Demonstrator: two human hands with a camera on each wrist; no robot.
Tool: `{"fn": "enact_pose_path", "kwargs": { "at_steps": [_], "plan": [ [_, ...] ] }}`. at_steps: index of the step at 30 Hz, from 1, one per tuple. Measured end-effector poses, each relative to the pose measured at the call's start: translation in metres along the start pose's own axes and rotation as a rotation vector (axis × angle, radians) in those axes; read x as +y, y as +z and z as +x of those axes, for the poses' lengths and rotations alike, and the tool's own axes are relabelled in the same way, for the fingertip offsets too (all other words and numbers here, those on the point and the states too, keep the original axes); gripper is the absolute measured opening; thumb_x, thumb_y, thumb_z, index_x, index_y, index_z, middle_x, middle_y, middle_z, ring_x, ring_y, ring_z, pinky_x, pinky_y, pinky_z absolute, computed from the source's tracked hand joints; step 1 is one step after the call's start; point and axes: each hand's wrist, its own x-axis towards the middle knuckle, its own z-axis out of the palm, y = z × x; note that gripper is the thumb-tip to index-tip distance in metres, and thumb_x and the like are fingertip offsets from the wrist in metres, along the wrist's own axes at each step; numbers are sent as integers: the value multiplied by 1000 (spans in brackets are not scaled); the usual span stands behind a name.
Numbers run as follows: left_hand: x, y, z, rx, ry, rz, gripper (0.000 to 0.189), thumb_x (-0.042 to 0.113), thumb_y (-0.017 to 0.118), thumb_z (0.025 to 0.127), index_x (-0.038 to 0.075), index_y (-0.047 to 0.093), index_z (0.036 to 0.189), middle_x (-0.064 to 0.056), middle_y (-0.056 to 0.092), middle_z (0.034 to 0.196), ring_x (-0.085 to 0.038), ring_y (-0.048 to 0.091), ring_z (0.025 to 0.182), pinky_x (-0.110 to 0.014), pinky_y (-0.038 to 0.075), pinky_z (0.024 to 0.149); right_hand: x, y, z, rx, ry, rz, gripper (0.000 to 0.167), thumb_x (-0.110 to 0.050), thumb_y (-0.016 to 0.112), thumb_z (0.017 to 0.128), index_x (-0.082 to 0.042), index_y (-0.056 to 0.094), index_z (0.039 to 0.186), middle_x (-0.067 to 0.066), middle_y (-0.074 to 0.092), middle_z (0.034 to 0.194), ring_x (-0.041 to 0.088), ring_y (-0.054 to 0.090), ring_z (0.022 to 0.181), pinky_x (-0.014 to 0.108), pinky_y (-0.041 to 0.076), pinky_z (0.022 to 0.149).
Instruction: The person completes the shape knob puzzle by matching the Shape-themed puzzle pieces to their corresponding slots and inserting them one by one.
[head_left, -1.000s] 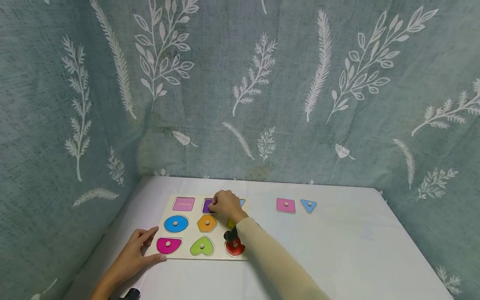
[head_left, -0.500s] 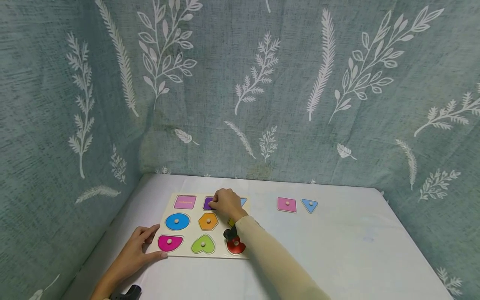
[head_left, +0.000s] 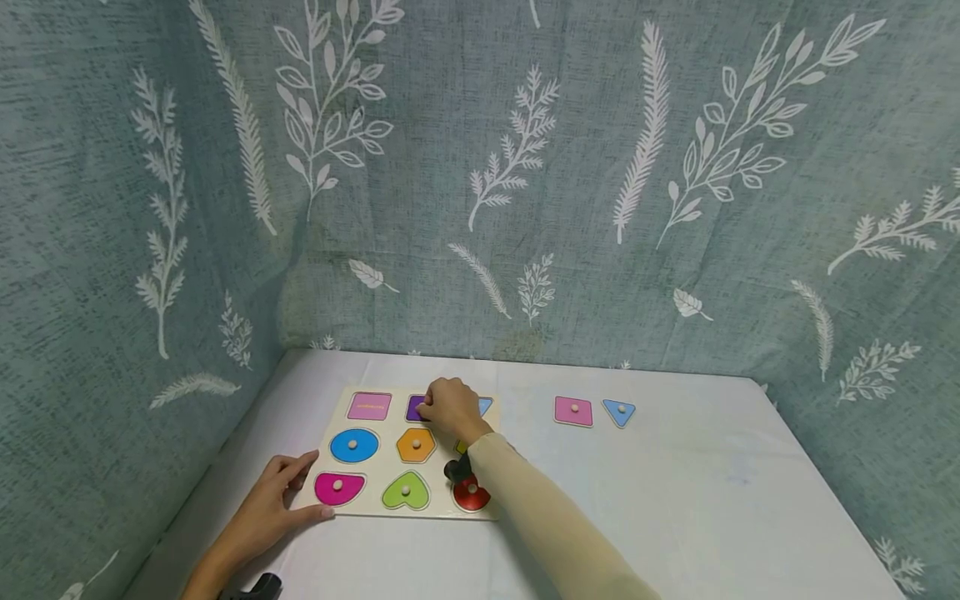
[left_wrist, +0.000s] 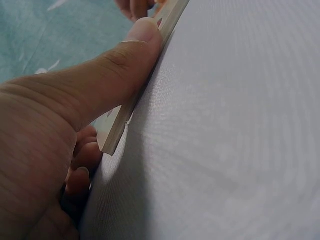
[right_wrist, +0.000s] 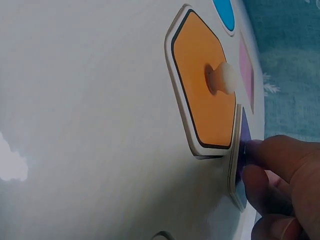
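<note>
A wooden peg puzzle board [head_left: 373,502] lies on the table's left half. My left hand [head_left: 262,504] holds its near left corner, the thumb [left_wrist: 142,37] on the front edge and the fingers at the left side. Over the back row, my right hand [head_left: 453,410] pinches a purple piece [head_left: 412,407]. In the right wrist view this purple piece [right_wrist: 245,127] sits at its place beside the orange hexagon [right_wrist: 200,100], and the fingertips hide its knob. Blue oval [head_left: 365,452], magenta half-round [head_left: 351,492], green heart [head_left: 396,499] and red piece [head_left: 467,502] lie in the board.
To the right of the board, a pink square piece [head_left: 564,412] and a blue triangle piece [head_left: 619,419] rest on the white table [head_left: 675,492]. A pink rectangular recess [head_left: 369,406] shows at the board's back left. Leaf-patterned cloth [head_left: 450,167] hangs behind the table.
</note>
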Motion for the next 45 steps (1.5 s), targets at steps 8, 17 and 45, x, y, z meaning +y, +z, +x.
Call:
{"fn": "enact_pose_path", "kwargs": {
  "at_steps": [8,17,45],
  "plan": [
    [1,1,1,8,14,1,108,49,93,70,-4,45,151,-15,47,116,-28,47,104,-36,50,83,3,2,2,17,5,-15,31,-29,76,95,-17,61,71,-6,53,63,11,49,59,29,40,57],
    [1,2,2,2,14,12,108,49,92,70,-5,45,150,-15,47,115,-28,47,103,-38,49,82,12,-10,-5,5,8,11,23,-36,75,95,-16,71,86,-8,62,72,11,52,62,27,42,55],
    [-1,1,2,3,40,33,104,48,91,74,-6,44,151,-16,47,116,-27,47,102,-36,47,80,136,-72,-60,162,41,116,8,-23,72,98,-15,73,99,-6,60,67,12,54,54,32,44,55]
  ]
}}
